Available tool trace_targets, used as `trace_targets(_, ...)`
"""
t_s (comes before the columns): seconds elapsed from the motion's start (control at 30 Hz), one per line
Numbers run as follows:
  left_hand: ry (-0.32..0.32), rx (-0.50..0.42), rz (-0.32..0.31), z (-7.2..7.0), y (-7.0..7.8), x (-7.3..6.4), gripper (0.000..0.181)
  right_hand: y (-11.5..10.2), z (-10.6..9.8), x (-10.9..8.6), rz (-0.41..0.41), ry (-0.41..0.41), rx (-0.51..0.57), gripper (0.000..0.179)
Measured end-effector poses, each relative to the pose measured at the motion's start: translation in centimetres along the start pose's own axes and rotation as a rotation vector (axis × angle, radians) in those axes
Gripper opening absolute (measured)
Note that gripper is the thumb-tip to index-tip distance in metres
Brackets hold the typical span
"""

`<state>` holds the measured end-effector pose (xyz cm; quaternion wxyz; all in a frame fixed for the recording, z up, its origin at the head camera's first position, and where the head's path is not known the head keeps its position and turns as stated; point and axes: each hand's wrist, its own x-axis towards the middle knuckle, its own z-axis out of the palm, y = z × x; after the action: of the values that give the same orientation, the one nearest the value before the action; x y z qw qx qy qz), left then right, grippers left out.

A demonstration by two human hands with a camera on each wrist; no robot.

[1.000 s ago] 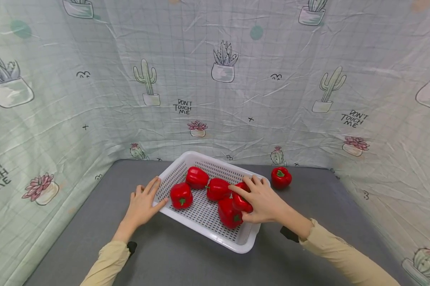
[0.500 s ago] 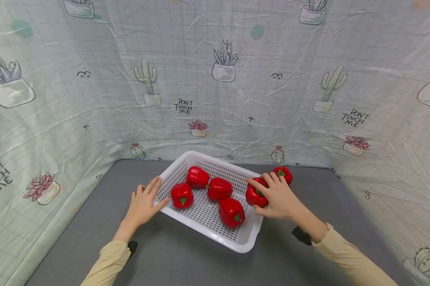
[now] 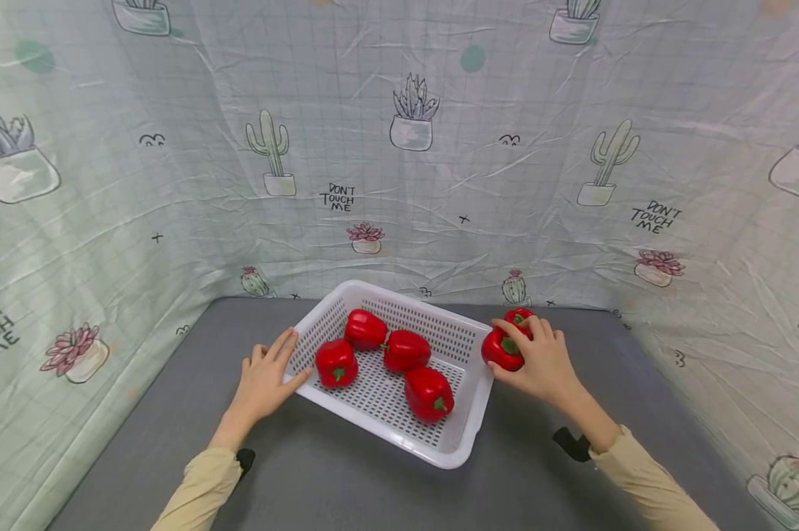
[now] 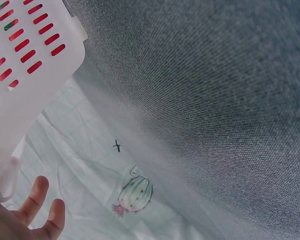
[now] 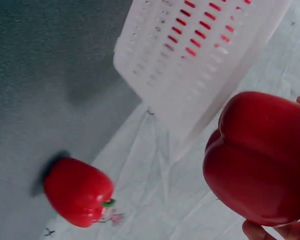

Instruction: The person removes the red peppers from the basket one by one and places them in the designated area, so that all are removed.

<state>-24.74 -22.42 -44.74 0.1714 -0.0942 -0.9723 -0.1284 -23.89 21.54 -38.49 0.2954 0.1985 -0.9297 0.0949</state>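
Observation:
My right hand (image 3: 542, 363) grips a red bell pepper (image 3: 502, 349) just past the right end of a white perforated basket (image 3: 406, 441). In the right wrist view this bell pepper (image 5: 262, 160) hangs near the basket's wall (image 5: 190, 90), fingertips at its edges. Another red bell pepper (image 3: 519, 316) lies on the table behind it, partly covered in the head view. Several red bell peppers, one near the front right (image 3: 429, 393), sit inside the basket. My left hand (image 3: 264, 382) rests on the basket's left rim, fingers spread and fairly straight.
The basket stands at an angle on a grey table (image 3: 346, 487). Behind the table and at both sides hangs a pale curtain (image 3: 465, 184) with printed cacti. The loose bell pepper (image 5: 79, 192) on the table lies near the curtain's base.
My right hand has lifted the bell pepper from inside the basket and carried it right, over the rim to the outside. The left hand has stayed on the left rim.

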Motion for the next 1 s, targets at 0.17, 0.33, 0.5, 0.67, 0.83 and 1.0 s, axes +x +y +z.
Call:
trace_targets(0.17,0.004,0.006,-0.001,0.0,-0.1,0.0,0.074,1.1,0.8,-0.3,0.045,0.07,-0.001,0.065)
trace_targets(0.33,0.008,0.004,0.003,0.0,-0.1,0.0,0.073,2.3,1.2,-0.4,0.076,0.143,-0.02,0.062)
trace_targets(0.5,0.005,0.006,0.002,0.1,-0.2,-0.1,0.074,3.8,1.8,-0.8,0.123,0.187,-0.032,0.06)
trace_targets(0.67,0.008,0.005,0.004,0.1,-0.1,-0.1,0.074,5.1,2.2,-1.1,0.185,0.185,-0.03,0.06)
trace_targets(0.83,0.011,0.001,0.003,0.1,-0.1,-0.1,0.073,6.3,2.5,-1.2,0.241,0.175,-0.03,0.059)
trace_targets(1.0,0.01,0.006,0.005,0.1,-0.1,0.0,0.073,7.6,2.8,-1.3,0.294,0.166,-0.054,0.059)
